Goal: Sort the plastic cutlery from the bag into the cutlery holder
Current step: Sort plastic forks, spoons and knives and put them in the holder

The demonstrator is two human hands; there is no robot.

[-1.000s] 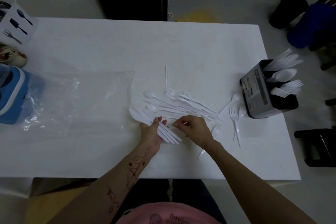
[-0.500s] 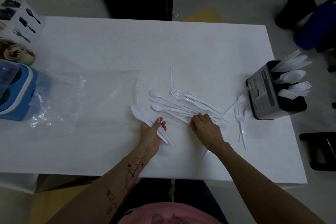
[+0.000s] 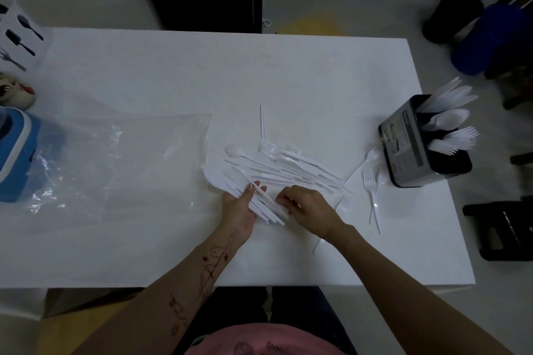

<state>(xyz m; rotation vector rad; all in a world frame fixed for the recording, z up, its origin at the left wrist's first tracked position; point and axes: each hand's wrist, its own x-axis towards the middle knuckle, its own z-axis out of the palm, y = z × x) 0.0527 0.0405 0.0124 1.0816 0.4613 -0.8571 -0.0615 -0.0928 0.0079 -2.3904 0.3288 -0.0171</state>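
The left hand (image 3: 240,206) grips a fanned bundle of white knives (image 3: 230,181), likely gathering one kind together; the right hand (image 3: 308,206), fingers curled, pinches another handle beside it; the loose cutlery pile (image 3: 291,166) lies just beyond on the desk (image 3: 173,72); the cutlery holder (image 3: 415,150), partly filled, stands right of the pile; the empty bag (image 3: 115,161) lies left.

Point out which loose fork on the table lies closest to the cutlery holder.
The fork just left of the cutlery holder, tines pointing away from the person. The other forks sit farther off: two at the pile's far edge, one by the right hand.
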